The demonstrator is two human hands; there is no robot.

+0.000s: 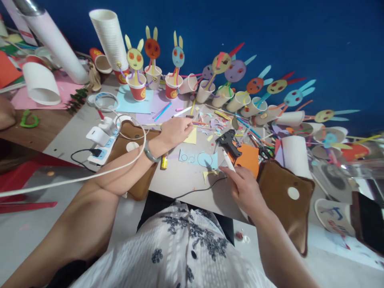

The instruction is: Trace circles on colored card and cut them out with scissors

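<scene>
My right hand is wrapped round a white marker pen, just right of a light blue paper strip with circles drawn on it. My left hand reaches across the table with its fingers curled together, beside a small dark piece that looks like a pen cap. Whether the fingers grip it cannot be made out. A yellow paper piece lies partly under that hand. Behind the marker rests a black glue gun, next to orange paper. Below the strip is a yellow scrap.
Rabbit-faced paper figures in cups line the back by the blue wall. Paper scraps and scissors lie mid-table. A power strip, a white cable, a yellow glue stick and brown cushions surround the workspace.
</scene>
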